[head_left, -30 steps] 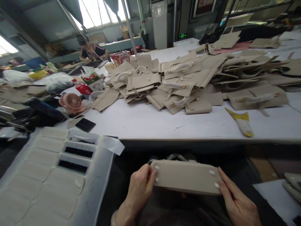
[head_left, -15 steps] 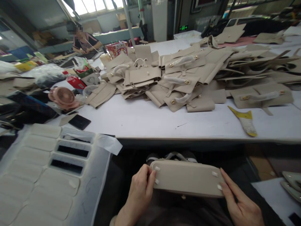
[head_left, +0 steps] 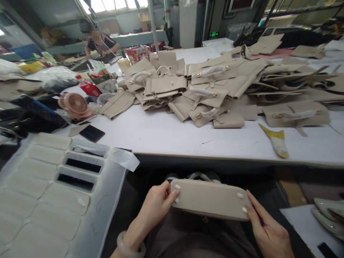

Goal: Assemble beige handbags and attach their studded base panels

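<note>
A beige bag [head_left: 209, 199] is held over the lap, its flat oblong base facing up, with small white pieces near the base's corners. My left hand [head_left: 158, 200] grips its left end, the thumb on the base beside the white pieces. At the right end, my right hand [head_left: 266, 222] holds the bag between thumb and fingers. Part of a handle [head_left: 200, 176] shows beyond the far edge of the base. A small metal fitting [head_left: 205, 219] hangs at the near edge.
Beige bag parts [head_left: 217, 86] are piled across the white table [head_left: 161, 138]. A yellow-and-white piece [head_left: 276, 139], black flat object [head_left: 92, 133] and pink fan [head_left: 76, 104] lie there. At left stands a tray of beige panels [head_left: 64, 193]. A person [head_left: 100, 43] sits far back.
The bag and both hands have shifted slightly left and up in the view. More of my left forearm shows, with a pale bracelet on the wrist. The grip on the bag is unchanged.
</note>
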The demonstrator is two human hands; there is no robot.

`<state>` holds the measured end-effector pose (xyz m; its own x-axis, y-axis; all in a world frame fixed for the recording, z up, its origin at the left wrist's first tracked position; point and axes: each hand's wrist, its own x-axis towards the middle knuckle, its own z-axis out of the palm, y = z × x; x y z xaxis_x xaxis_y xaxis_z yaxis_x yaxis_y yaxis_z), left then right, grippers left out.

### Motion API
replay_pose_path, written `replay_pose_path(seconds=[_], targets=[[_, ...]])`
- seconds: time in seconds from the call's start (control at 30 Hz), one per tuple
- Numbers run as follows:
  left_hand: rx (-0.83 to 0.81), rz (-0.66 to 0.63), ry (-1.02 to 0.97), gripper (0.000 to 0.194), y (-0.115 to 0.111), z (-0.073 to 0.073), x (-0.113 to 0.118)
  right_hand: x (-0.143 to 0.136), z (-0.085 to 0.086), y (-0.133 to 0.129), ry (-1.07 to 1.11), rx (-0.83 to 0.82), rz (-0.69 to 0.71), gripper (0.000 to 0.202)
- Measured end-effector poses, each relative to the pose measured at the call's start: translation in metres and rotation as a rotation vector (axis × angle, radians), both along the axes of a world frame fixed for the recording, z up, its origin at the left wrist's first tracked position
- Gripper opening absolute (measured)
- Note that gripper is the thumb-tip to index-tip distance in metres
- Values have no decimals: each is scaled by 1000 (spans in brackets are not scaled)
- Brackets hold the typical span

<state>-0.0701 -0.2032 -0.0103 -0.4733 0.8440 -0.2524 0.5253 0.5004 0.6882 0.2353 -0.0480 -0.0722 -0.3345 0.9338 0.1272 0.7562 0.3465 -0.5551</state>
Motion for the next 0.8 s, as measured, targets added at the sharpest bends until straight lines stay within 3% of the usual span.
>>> replay_pose_path(seconds=[0.1,0.17,0.37,0.5,0.57,0.63,0.73,0.8], targets=[[92,-121,237,31,4,2,8,-3,4,-1,26,3,11,57],[162,-155,262,30,5,1,12,-5,4,-2,37,8,23,55],[169,-73,82,32,0,3,15,-4,1,1,49,49,62,52],[170,50,-192,37,-3,2,9,-12,20,2,10,222,149,47],[185,112,-363,40,-4,0,4,-29,37,-6,15,347,180,38],[205,133,-498,42,-6,-3,-1,-56,55,-21,39,371,291,28],[230,138,-578,38,-12,-6,-7,-112,76,-49,-39,194,601,33],[258,125,-592,31,-17,-8,-9,-149,85,-63,-192,96,721,38]])
